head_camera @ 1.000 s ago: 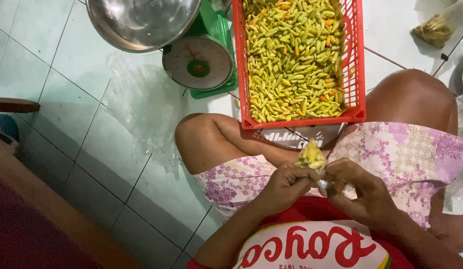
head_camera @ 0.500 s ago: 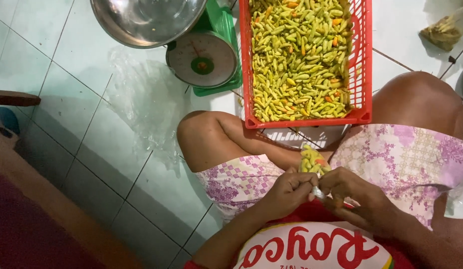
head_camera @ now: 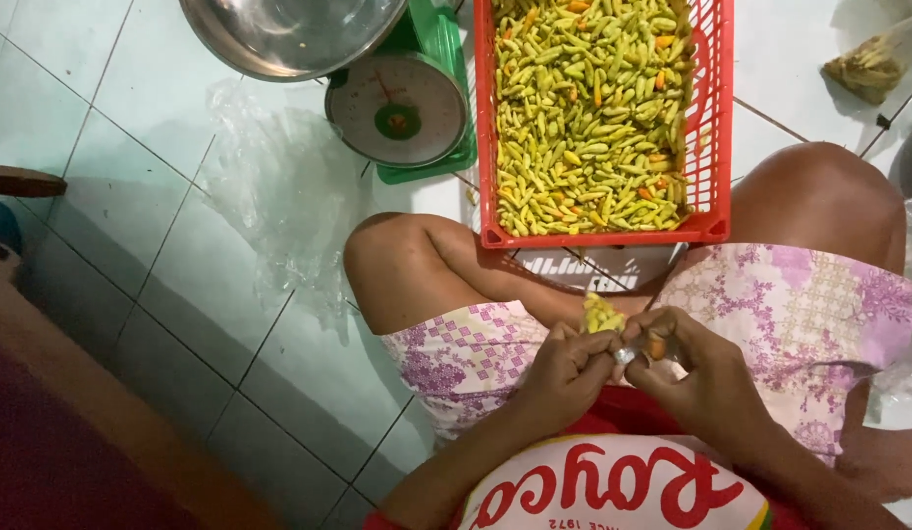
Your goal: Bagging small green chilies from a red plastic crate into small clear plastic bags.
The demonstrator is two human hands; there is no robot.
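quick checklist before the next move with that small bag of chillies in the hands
1. Both hands on the bag: ok. Left hand and right hand meet at the small clear bag of chillies over the lap.
2. Bag neck closed: cannot tell, fingers cover it.
3. Chilli supply: ok. The red basket in front of the knees is full.
4. Scale within sight: ok, beside the basket with a metal bowl on top.
5. Spare plastic on the floor: ok, lying left of the knee.
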